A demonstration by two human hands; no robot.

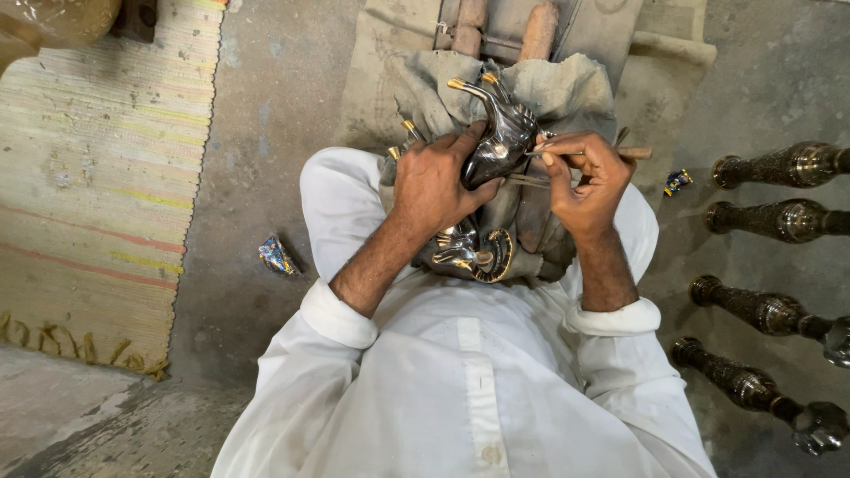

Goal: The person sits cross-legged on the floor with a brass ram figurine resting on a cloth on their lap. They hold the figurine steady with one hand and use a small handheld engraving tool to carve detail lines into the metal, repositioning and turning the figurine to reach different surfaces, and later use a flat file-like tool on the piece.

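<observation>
So the person sits on the floor [266,133] in a white shirt, a grey cloth [567,84] over the lap. The left hand [434,181] is wrapped around a dark metal figurine [500,142] with brass tips, holding it up over the cloth. The right hand [589,177] pinches a thin tool [553,152], its tip touching the figurine's side. A second figurine [469,252] lies in the lap just below. Off to the right, four dark engraved metal stands [779,166] lie side by side on the floor. A striped mat [97,177] sits on the left, with a small crumpled wrapper [276,255] near its edge.
</observation>
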